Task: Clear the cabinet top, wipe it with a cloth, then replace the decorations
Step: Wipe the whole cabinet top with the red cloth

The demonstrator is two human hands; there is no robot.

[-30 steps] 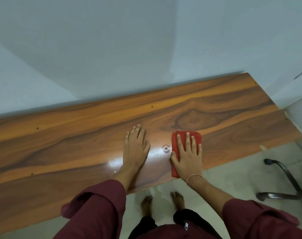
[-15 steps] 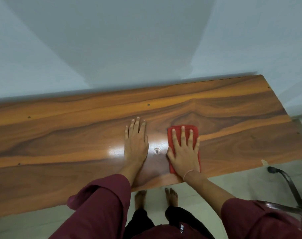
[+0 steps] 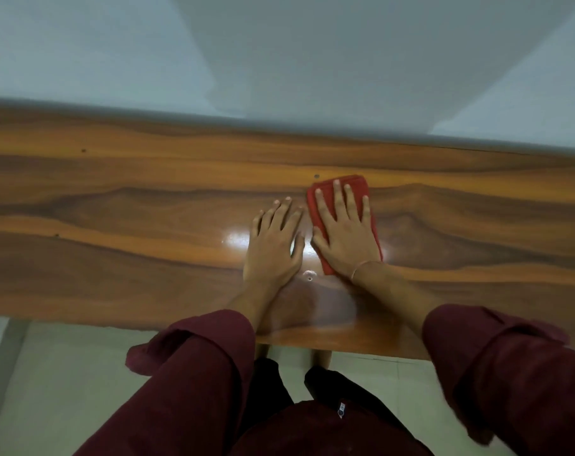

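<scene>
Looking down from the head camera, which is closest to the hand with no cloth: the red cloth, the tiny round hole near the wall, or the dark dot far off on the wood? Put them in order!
From the left hand:
1. Red cloth, just beside it on the right, under the right hand.
2. Tiny round hole, a little past the cloth's far corner, towards the wall.
3. Dark dot, far off to the left on the cabinet top.

place: plain indoor room, likely a home | counter [image 3: 115, 199]: long glossy wood-grain cabinet top set against the wall | wall [image 3: 279, 54]: bare, painted pale blue-grey | floor [image 3: 65, 373]: light tiles | person: barefoot, in loose maroon sleeves [image 3: 197, 373]
</scene>
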